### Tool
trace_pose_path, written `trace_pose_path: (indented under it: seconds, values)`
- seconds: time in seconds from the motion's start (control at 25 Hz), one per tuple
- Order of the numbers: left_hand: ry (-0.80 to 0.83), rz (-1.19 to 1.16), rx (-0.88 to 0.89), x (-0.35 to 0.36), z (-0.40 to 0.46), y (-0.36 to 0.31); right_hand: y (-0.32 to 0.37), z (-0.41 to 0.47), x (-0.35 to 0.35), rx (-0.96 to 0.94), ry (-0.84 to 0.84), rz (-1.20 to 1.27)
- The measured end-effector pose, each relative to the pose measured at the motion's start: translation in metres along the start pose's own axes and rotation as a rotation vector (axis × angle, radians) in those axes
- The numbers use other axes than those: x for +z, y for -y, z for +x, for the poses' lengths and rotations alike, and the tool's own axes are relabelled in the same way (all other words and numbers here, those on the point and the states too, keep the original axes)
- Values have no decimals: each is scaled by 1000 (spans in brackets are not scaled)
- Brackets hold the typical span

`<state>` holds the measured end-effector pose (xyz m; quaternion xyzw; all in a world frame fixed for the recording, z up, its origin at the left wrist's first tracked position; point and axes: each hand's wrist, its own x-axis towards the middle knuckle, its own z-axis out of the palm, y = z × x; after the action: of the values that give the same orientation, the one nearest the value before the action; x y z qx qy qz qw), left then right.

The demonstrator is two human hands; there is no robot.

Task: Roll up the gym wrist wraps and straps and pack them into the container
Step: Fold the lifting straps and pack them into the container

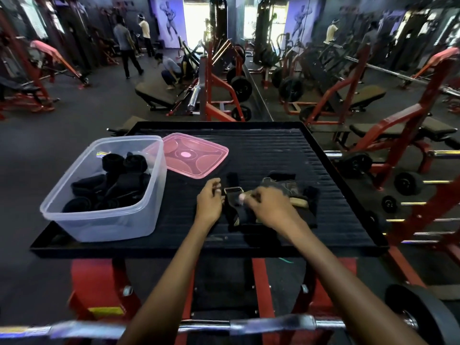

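Observation:
A clear plastic container [82, 195] stands on the left of the black ribbed tray [286, 155] and holds several rolled black wraps [112, 180]. In the tray's middle lies a black strap with a metal buckle [233, 190]. My left hand [208, 200] has its fingers curled at the buckle's left side and touches the strap. My right hand [267, 207] pinches the strap just right of the buckle. More loose black straps with tan ends [296, 195] lie beyond my right hand.
A pink lid [191, 155] lies flat behind the container. A chrome barbell [249, 324] crosses in front of me below the tray. Red gym machines, benches and weight plates surround the tray, and people stand far off at the back left.

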<state>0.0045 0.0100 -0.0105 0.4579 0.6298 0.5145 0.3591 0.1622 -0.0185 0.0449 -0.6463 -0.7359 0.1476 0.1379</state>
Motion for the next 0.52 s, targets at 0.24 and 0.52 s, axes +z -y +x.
trace_pose_path:
  seconds: [0.24,0.52]
  values:
    - [-102,-197,-43,-7,-2,-8,16,-1,32,-39,92,508]
    - [-35,-346,-119,-8,-7,-11,26,63,13,155,-107,493]
